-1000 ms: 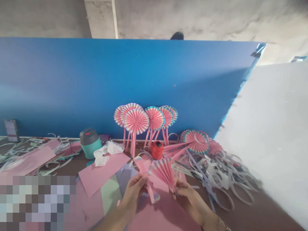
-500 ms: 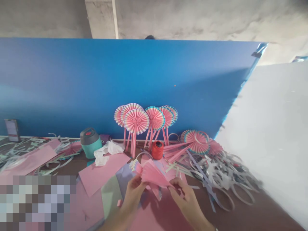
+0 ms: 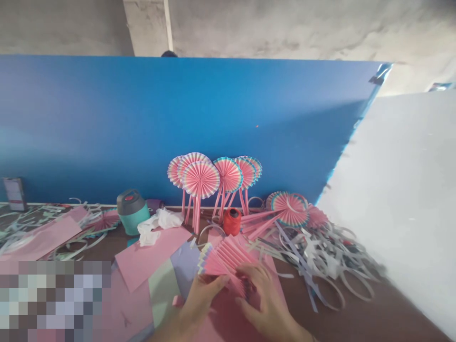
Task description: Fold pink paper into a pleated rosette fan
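A pleated pink paper fan (image 3: pixel 228 254) with a pale striped edge is held between my two hands, low in the middle. My left hand (image 3: pixel 204 292) grips its left side, the thumb lying along the paper. On the right, my right hand (image 3: pixel 258 294) closes its fingers round the folds at the fan's other end. Beneath them lies a pink sheet (image 3: pixel 228 323). A red spool of thread (image 3: pixel 232 222) stands just behind the fan.
Finished round fans on pink sticks (image 3: pixel 200 179) lean against the blue partition (image 3: pixel 178 109). More fans (image 3: pixel 292 209) and a heap of paper strips (image 3: pixel 327 261) lie at the right. A teal bottle (image 3: pixel 133 216), crumpled tissue (image 3: pixel 164 221) and a phone (image 3: pixel 14 194) are at the left.
The fan has spread wider, showing more pleats. My right hand has moved in to the left, curling over the folds. Behind the partition, a dark rounded top has shifted left.
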{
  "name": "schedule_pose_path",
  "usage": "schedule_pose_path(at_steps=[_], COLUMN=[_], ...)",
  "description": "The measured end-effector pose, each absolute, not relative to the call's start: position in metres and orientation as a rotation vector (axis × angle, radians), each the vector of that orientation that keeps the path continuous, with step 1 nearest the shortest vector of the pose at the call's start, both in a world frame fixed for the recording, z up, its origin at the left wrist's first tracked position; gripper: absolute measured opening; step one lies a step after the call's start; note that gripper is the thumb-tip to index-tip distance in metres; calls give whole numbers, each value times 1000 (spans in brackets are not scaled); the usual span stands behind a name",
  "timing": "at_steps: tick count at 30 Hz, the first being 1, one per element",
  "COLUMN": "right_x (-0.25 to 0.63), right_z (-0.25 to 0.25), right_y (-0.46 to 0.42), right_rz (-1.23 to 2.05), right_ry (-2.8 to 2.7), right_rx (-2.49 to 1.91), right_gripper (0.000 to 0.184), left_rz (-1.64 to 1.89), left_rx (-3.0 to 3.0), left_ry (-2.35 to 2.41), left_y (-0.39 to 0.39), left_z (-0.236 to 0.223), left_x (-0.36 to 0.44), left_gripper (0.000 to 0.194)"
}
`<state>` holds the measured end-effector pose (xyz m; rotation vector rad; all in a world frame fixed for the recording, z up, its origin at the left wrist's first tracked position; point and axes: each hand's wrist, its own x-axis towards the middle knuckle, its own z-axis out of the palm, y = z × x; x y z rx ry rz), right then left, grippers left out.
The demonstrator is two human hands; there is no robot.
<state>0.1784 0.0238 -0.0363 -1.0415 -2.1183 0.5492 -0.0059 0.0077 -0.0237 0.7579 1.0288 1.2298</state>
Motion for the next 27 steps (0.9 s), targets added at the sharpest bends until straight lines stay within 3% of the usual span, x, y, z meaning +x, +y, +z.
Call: schedule_pose_path(at_steps=[3, 9, 16, 22, 27], right_x=[175, 177, 184, 191, 192], right_z=[-31, -30, -28, -34, -32], right_y=[24, 30, 34, 41, 42], right_rz=[662, 849, 983, 871, 894], right_ry=[-2103, -1991, -1893, -1791, -1733], right_rx=[-1146, -1241, -1218, -1334, -1369], right_gripper=[19, 32, 39, 38, 37], left_rz=[1189, 1264, 1391, 1366, 1389], left_rx=[759, 539, 640, 620, 621], left_ry=[1078, 1127, 1024, 1023, 1089], left_y=[4, 13, 27, 26, 25], left_z=[-22, -25, -31, -37, -34], left_x=[-5, -16, -29, -30, -30], left_gripper=[38, 76, 42, 38, 52])
